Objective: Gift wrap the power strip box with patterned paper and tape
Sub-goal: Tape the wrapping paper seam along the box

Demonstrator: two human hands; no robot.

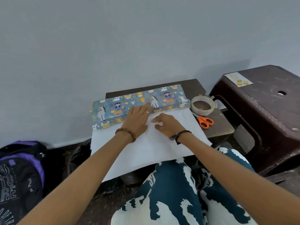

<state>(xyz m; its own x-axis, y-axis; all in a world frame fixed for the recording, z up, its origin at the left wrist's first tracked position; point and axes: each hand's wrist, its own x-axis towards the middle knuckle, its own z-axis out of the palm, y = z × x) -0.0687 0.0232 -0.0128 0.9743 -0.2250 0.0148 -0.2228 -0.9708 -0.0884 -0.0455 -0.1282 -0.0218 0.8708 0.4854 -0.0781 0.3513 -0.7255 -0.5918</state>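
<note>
Blue-grey paper with little animals on it is folded over the power strip box (pixel 139 103), which lies long-ways at the far side of the small dark table (pixel 215 125). The box itself is hidden under that fold, so only its shape shows. The white back of the wrapping paper (pixel 146 153) spreads out toward the person and hangs over the near edge of the table.

The left hand (pixel 138 117) lies flat with straight fingers on the patterned flap. I think it presses there so the flap stays tight on the box and does not spring up. The right hand (pixel 167 124) rests on the white side just beside it, with its fingers bent down onto the sheet. It may be making a crease or pinching the paper; I cannot tell which.

The tape roll (pixel 202 105) and the orange scissors (pixel 204 121) sit at the right of the table, near the right hand. That looks handy for grabbing tape while the other hand holds the flap.

Now the count, all from the one head view: one box, one sheet of paper, one roll of tape, one pair of scissors, two hands. There is also one brown plastic stool (pixel 266 109) on the right and one dark backpack (pixel 19 176) on the floor at the left.
</note>
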